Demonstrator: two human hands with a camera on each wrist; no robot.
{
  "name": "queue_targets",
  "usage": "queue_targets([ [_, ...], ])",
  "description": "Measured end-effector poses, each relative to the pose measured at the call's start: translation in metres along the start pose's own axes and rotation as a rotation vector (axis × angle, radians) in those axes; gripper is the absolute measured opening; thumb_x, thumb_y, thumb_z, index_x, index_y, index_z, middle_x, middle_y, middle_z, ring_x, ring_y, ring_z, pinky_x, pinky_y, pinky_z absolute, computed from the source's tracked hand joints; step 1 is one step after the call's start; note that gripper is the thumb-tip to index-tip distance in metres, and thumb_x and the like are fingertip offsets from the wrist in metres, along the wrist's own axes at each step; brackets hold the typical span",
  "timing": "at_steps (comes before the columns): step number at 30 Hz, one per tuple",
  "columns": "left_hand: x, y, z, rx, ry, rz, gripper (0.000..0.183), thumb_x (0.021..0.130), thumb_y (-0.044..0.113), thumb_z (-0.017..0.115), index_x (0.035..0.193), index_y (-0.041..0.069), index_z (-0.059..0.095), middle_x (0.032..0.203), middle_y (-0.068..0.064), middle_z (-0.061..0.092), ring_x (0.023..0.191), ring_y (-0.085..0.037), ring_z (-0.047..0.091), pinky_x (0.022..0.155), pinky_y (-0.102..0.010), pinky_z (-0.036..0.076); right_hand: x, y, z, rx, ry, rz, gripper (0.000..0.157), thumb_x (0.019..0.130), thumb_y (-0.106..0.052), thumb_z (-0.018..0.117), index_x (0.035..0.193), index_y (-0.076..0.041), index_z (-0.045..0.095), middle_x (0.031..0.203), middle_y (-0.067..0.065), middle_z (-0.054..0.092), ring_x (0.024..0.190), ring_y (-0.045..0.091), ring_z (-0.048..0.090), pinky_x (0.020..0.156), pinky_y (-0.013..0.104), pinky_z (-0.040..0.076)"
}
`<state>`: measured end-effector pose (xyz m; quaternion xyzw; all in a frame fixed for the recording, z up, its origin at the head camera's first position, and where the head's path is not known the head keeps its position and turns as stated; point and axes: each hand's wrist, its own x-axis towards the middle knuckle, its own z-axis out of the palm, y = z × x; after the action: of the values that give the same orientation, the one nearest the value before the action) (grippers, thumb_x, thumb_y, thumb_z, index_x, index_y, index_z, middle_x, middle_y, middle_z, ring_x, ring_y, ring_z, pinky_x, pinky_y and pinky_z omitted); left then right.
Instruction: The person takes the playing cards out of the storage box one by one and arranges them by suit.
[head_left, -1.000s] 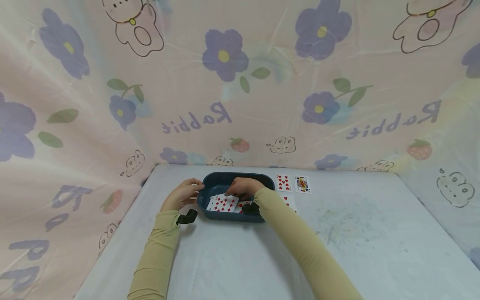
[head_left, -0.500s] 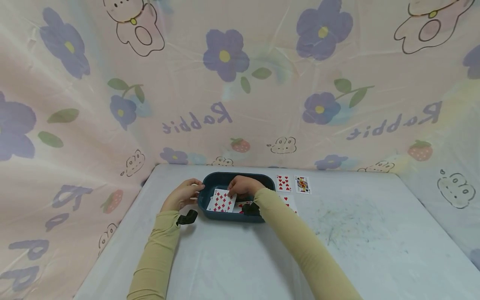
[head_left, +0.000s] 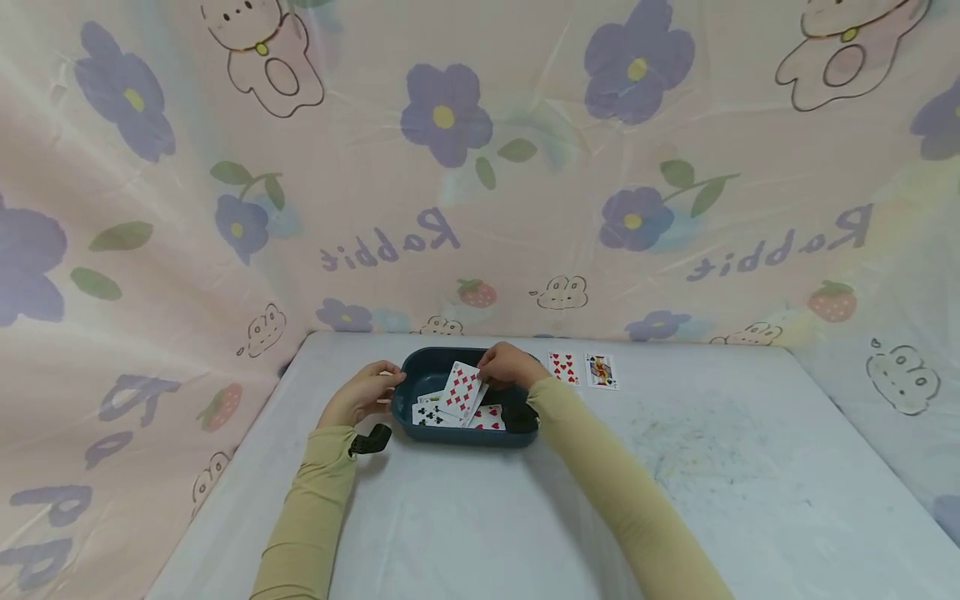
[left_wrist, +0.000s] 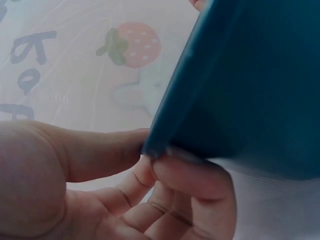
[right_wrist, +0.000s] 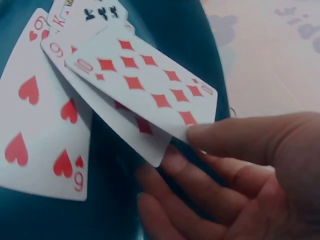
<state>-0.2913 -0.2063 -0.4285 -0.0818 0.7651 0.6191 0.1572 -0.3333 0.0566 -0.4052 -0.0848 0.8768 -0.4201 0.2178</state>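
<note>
Fingers of the right hand (head_left: 512, 365) pinch the ten of diamonds (head_left: 461, 388) in the head view, holding it tilted within the dark-blue tray (head_left: 465, 435). Low in the tray lies a clubs card (head_left: 429, 415); on the bench (head_left: 420, 517), just beyond the tray's right end, are a hearts card (head_left: 564, 367) and a face card (head_left: 602, 372). The card handling looks partway: those two are outside the tray, others remain inside, and the ten is lifted but not out.

Left wrist view: the left hand (left_wrist: 150, 195) pinches the tray's rim between thumb and forefinger, a hold the head view shows only small.

Right wrist view: it alone makes legible the nine of diamonds (right_wrist: 145, 142) under the ten and the six of hearts (right_wrist: 45, 130) beside it; whether the rear fingers touch the nine, I cannot tell.
</note>
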Motion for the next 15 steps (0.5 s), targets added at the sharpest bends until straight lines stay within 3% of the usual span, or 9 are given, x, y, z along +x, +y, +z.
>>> queue_targets([
  [10,-0.001,-0.001,0.000,-0.004,-0.002,0.006,0.017,0.099,0.017,0.054,0.107,0.004,0.047,0.089,-0.009,0.050,0.076,-0.018,0.053,0.060,-0.027,0.046,-0.013,0.006,-0.021,0.045,0.025,-0.051,0.011,0.091,-0.005,0.063,0.098,0.003,0.064,0.092,0.011,0.064,0.087,0.028,0.067,0.077,0.037,0.054],
  [15,0.000,-0.002,0.000,-0.014,-0.003,0.003,0.016,0.099,0.017,0.054,0.107,0.005,0.047,0.091,-0.010,0.049,0.076,-0.018,0.052,0.059,-0.027,0.046,-0.021,0.011,-0.035,0.100,0.043,-0.055,0.017,0.093,-0.007,0.059,0.106,0.004,0.061,0.097,0.015,0.065,0.090,0.032,0.067,0.075,0.038,0.054],
])
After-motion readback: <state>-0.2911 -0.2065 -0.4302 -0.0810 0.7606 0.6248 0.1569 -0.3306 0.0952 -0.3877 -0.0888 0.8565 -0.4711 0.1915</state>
